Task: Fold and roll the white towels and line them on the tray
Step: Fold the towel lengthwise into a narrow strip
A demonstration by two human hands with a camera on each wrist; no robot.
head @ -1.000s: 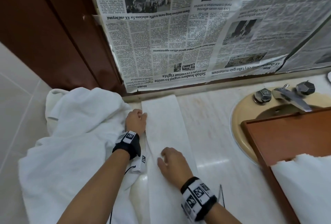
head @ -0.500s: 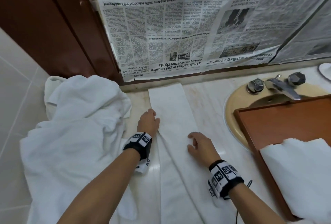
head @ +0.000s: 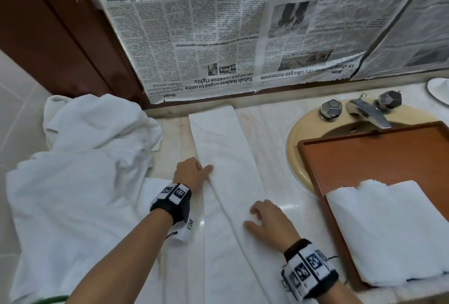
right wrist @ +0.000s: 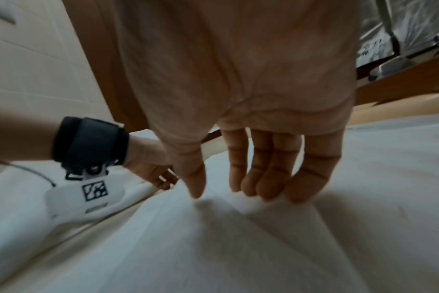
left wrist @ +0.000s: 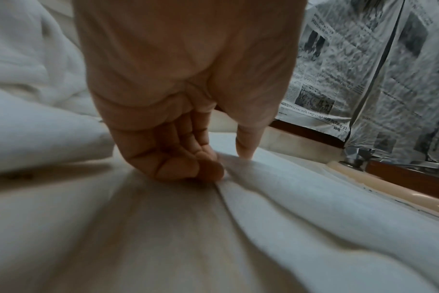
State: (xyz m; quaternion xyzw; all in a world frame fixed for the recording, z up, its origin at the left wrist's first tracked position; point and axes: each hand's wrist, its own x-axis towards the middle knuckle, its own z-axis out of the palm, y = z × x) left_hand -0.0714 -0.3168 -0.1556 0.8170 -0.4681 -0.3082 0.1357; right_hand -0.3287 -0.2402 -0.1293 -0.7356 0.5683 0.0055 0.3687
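Head view: I've got a long towel (head: 218,162) laid as a strip down the worktop (head: 269,157), far end at the back edge under the newspaper (head: 218,36), near end running toward the front edge. My left hand (head: 192,173) sits at the strip's left edge, fingers curled, thumb on top, so the grip looks like a pinch on the fold edge, probably to keep the lengthwise fold straight. My right hand (head: 267,221) lies flat on the strip nearer the front, fingers spread and holding nothing, likely just pinning the cloth while the left works. Heap of loose towels (head: 80,182) at the worktop's left end. Tray (head: 374,153) sits over the sink (head: 303,133) at the right, one folded towel (head: 388,228) on its near part; it looks folded, not rolled.

Left wrist: fingers (left wrist: 188,158) curled down onto the fold edge, thumb (left wrist: 248,144) pressing beside them; cloth ridges up just there. Blurry.

Right wrist: fingers (right wrist: 263,174) straight, tips touching cloth, nothing gripped. Left hand is visible past the thumb.

My read: fold step in hand, rolling not yet begun.
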